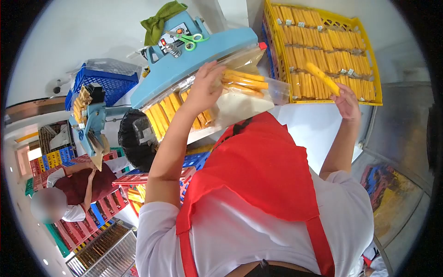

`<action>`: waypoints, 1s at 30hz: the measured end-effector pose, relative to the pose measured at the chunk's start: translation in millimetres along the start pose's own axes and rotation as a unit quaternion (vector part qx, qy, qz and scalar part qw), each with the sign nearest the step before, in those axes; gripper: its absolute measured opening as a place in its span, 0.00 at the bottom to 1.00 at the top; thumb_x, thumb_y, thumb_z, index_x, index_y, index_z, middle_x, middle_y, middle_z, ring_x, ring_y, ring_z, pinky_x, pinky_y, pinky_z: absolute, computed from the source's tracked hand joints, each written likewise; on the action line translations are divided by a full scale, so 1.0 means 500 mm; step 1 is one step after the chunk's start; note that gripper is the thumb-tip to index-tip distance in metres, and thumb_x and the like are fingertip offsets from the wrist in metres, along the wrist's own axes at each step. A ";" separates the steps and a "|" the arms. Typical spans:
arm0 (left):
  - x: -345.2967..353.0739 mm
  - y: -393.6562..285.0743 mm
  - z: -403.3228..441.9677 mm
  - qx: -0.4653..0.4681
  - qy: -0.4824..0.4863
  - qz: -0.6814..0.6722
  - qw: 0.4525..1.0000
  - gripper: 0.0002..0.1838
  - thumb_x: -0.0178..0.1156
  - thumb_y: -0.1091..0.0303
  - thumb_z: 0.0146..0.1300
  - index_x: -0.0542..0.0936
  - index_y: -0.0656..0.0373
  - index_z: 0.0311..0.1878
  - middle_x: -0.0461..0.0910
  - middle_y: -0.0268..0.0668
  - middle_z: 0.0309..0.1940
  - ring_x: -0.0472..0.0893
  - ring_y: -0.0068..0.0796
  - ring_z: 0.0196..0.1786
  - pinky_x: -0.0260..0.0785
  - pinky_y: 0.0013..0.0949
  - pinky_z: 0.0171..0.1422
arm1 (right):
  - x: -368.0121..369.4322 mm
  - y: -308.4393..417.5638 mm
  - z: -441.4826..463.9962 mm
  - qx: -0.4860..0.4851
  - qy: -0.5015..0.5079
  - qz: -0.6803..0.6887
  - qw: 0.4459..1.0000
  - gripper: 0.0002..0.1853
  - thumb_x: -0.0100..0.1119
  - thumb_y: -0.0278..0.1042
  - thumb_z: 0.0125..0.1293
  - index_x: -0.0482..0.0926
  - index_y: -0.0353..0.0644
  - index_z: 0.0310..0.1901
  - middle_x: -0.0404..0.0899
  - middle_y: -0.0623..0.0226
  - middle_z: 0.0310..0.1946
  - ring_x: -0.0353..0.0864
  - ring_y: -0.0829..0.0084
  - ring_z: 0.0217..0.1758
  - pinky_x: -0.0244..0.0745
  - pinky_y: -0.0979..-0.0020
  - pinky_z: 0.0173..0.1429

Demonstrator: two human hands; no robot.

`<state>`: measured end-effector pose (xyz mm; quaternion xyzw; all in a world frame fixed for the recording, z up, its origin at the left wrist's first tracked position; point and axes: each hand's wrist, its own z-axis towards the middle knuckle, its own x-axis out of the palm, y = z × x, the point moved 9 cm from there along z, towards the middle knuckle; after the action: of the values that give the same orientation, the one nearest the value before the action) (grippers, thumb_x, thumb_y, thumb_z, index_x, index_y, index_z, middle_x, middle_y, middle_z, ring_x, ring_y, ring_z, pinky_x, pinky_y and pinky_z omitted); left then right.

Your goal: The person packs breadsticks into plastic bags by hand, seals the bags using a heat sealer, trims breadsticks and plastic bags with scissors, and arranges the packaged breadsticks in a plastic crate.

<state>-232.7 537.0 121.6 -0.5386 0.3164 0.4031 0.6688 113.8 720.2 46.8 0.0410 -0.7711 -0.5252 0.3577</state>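
My left hand is closed at the near end of a clear plastic bag of yellow sticks, in front of the blue sealing machine. The bag's loose plastic end stretches to the right. My right hand, raised at the right, grips the lower end of a single yellow stick, which tilts up to the left in front of a yellow crate. Below my left forearm, more packed yellow sticks lie in a row on the machine's pale shelf.
Packed rows of yellow sticks fill the crate. Green-handled scissors and a green cloth rest on the machine. At left are a blue basket, a black-covered round thing and a co-worker in a dark apron at another machine.
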 end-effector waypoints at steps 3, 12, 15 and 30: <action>-0.043 0.013 -0.027 -0.125 -0.052 -0.116 0.984 0.25 0.58 0.71 0.51 0.68 0.57 0.55 0.65 0.44 0.55 0.64 0.42 0.58 0.57 0.39 0.61 | 0.149 -0.012 0.056 -0.040 0.027 0.040 0.998 0.18 0.55 0.28 0.56 0.70 0.31 0.48 0.74 0.59 0.44 0.75 0.69 0.42 0.74 0.68 0.43; -0.093 0.038 -0.148 -0.249 -0.311 -0.693 0.602 0.13 0.51 0.68 0.62 0.70 0.55 0.50 0.73 0.31 0.44 0.71 0.22 0.46 0.63 0.30 0.48 | 0.733 -0.243 0.085 0.102 0.269 0.052 0.956 0.14 0.55 0.25 0.56 0.70 0.38 0.45 0.73 0.70 0.35 0.73 0.79 0.36 0.70 0.76 0.42; -0.157 0.069 -0.236 -0.230 -0.385 -0.661 0.601 0.16 0.49 0.68 0.62 0.67 0.55 0.54 0.73 0.33 0.47 0.72 0.25 0.47 0.63 0.34 0.53 | 0.828 -0.238 0.094 0.057 0.338 -0.106 0.933 0.14 0.55 0.28 0.58 0.71 0.40 0.46 0.73 0.72 0.33 0.73 0.81 0.35 0.69 0.77 0.42; -0.287 0.060 -0.558 -0.222 -0.573 -0.554 0.562 0.12 0.51 0.66 0.62 0.71 0.56 0.48 0.74 0.28 0.37 0.74 0.19 0.38 0.67 0.26 0.43 | 0.865 -0.373 0.553 -0.078 0.336 -0.792 0.504 0.24 0.57 0.30 0.39 0.75 0.41 0.44 0.77 0.52 0.38 0.78 0.57 0.39 0.72 0.66 0.43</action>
<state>-324.1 239.2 169.5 -0.3954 -0.5934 0.2351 0.6605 -429.3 663.1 57.3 0.7801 -0.1949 -0.5939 0.0270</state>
